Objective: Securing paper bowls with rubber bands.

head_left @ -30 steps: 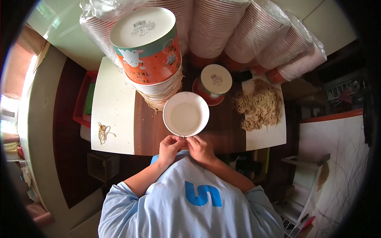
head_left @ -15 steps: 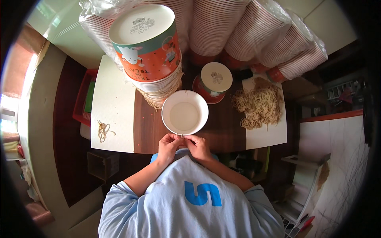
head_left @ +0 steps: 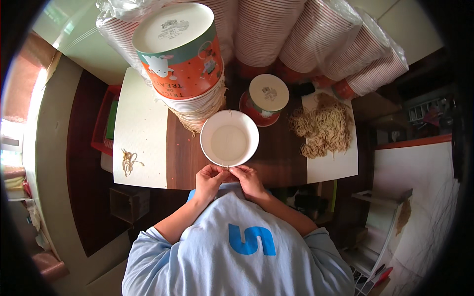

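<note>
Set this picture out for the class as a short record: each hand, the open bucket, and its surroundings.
left hand: fingertips pinched at the open bucket's near rim
right hand: likewise, beside the left
open bucket: white inside, mouth up
to its left: upturned stack, tan cords around its lower part
to its right: cord heap
beyond: upturned bucket; plastic-wrapped stacks

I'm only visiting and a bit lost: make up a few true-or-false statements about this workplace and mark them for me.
1. The left hand and right hand are at the bucket's near rim. True.
2. The bucket's inside is green. False: it is white.
3. The big cord tangle lies right of the bucket. True.
4. The wrapped stacks stand nearer the person than the bucket. False: the wrapped stacks stand beyond it.
5. The shirt is light blue. True.
</note>
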Demonstrator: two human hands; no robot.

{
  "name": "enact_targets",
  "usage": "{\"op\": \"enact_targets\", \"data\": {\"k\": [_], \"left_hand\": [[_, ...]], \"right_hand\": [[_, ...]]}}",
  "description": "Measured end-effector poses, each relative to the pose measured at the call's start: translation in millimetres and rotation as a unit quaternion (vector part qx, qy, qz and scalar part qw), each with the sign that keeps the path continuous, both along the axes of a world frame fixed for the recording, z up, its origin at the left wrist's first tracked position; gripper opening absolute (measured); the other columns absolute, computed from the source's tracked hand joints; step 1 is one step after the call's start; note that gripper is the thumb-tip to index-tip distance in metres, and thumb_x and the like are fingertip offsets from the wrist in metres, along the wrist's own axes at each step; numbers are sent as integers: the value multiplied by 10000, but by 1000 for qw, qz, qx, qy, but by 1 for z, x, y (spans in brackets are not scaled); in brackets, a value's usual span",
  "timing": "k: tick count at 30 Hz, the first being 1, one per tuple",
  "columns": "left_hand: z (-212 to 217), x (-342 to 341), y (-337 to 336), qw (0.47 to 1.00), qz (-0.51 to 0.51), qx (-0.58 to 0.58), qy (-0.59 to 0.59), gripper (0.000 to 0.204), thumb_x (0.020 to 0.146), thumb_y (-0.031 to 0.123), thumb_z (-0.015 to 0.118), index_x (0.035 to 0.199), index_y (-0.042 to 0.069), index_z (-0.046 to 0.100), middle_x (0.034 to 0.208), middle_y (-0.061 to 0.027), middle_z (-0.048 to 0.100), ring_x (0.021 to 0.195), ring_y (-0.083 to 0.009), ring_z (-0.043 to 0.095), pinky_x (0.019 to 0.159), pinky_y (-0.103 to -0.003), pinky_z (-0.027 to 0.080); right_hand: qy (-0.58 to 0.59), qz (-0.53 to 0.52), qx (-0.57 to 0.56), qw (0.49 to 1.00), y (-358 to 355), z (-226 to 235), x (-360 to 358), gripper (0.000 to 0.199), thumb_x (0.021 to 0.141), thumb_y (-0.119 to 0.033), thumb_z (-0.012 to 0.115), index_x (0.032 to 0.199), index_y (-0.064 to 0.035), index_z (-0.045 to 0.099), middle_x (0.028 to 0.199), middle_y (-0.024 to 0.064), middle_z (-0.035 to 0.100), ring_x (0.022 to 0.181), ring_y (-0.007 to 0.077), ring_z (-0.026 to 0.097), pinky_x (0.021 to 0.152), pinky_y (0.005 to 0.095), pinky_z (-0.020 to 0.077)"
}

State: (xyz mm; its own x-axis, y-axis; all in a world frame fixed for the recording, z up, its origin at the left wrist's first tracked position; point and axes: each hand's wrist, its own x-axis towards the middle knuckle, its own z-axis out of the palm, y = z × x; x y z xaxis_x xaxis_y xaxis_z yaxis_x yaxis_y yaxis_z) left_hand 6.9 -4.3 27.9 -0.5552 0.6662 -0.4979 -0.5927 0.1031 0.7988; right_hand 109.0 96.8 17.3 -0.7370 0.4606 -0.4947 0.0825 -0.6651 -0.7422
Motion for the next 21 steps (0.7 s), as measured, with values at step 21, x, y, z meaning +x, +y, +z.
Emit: {"op": "enact_targets", "data": {"k": [21], "left_hand": [[15,5,3,983,-47,-38,171,114,812,14,637,896,-49,595,802,-96,661,722,-132,644,660,-240,517]], "right_hand": [[40,5,-148,988,3,-18,5,215,909,-210,528,967,-31,632,859,32,640,738,90,567,704,236,433]]}}
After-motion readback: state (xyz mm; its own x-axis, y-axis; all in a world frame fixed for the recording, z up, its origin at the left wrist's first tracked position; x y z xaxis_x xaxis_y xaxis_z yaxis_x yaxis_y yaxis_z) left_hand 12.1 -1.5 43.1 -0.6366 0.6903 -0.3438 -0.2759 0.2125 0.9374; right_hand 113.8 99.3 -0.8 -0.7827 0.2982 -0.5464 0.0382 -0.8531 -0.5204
